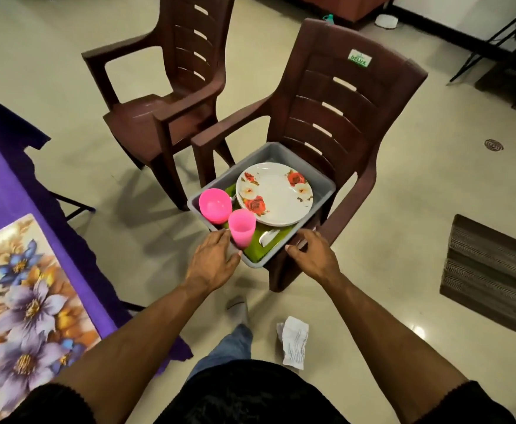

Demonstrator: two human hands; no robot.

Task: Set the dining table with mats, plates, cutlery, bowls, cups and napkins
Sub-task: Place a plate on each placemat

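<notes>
i'm at the grey tub (321, 195) sitting on the seat of the nearer brown chair (342, 111), and both my hands are on its near end: my left hand (212, 260) has its thumb hooked over the rim just beside the pink cup (242, 228), while my right hand (310, 254) curls its fingers round the other near edge, so i read both as gripping the tub rather than anything inside it. everything i need is loaded in there: the floral plates (276, 194) stacked toward the far side, a pink bowl (215, 205) at the left corner, the cup upright next to it, a green napkin (264, 240) lining the bottom, and some cutlery (267, 237) peeking from under the plates, though i can't tell how many pieces. the table (9, 166) with its purple cloth is off to my left, with a flowered mat (27, 301) already laid on it. my guess is the step is lifting the tub over to the table. to do it well i'd get my fingers properly under the rim on both sides and raise it level, because the cup stands tall and light right by my left thumb and would tip first, and the plates could slide if the near end comes up faster than the far one. i'd also mind the crumpled paper (293, 341) on the floor by my foot when i turn.
</notes>
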